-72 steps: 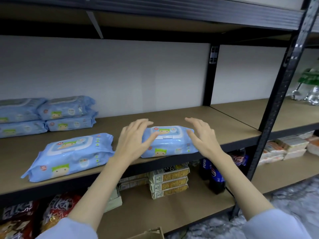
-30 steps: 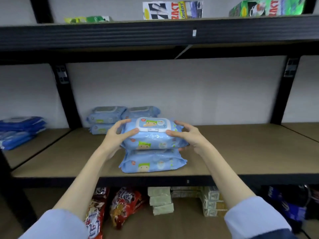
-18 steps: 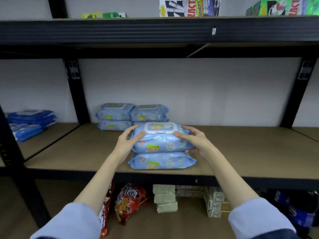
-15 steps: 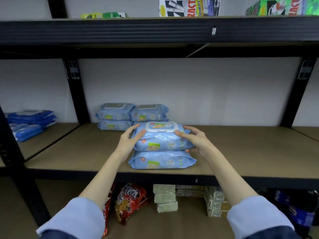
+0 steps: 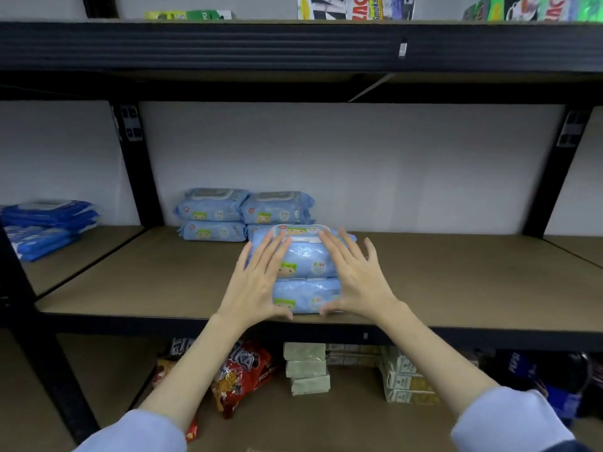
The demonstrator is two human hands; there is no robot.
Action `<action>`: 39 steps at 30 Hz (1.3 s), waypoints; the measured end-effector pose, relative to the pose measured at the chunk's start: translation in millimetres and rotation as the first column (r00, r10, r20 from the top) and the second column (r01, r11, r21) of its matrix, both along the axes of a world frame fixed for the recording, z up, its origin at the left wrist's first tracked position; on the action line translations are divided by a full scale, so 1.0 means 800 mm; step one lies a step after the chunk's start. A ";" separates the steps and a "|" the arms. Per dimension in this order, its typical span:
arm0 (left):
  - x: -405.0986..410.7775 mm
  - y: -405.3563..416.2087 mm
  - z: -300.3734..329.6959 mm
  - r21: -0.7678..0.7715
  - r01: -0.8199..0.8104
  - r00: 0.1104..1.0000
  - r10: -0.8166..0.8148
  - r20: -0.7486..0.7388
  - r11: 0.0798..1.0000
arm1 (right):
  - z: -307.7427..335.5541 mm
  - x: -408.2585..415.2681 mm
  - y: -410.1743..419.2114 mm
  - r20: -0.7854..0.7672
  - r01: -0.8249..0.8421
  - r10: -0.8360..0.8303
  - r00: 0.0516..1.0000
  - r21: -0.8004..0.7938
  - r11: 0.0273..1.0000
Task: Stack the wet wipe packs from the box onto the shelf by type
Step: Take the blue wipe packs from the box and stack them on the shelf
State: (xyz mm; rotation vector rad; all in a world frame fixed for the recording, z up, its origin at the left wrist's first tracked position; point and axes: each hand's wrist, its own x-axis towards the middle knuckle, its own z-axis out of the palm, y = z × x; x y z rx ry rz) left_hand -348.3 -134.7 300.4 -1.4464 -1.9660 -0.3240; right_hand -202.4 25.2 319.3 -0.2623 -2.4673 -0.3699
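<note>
Two hands reach out from pale blue sleeves, fingers straight and spread: the left hand [image 5: 257,282] and the right hand [image 5: 355,278] lie flat against the front of a stack of two light blue wet wipe packs, the top pack [image 5: 305,252] resting on the bottom pack [image 5: 306,296] near the front edge of the brown shelf [image 5: 456,288]. Behind them, against the white wall, sit more light blue packs [image 5: 244,212]. Farther left, past the black upright, lie dark blue packs [image 5: 45,223]

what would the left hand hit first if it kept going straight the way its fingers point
Probably the top wet wipe pack of the front stack: the left hand points its straight fingers at that pack's left end. Contact is unclear.
</note>
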 end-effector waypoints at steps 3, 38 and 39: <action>-0.008 0.000 0.001 0.007 0.007 0.999 -0.007 0.032 1.000 | -0.005 -0.006 0.005 -0.014 -0.051 0.050 0.999 -0.060 0.997; -0.280 0.021 0.024 -0.149 -0.190 0.958 0.216 0.186 0.970 | -0.005 -0.308 -0.032 0.165 0.156 -0.115 0.980 -0.263 0.952; -0.280 0.021 0.024 -0.149 -0.181 0.960 0.207 0.187 0.972 | -0.004 -0.308 -0.032 0.172 0.163 -0.122 0.978 -0.250 0.954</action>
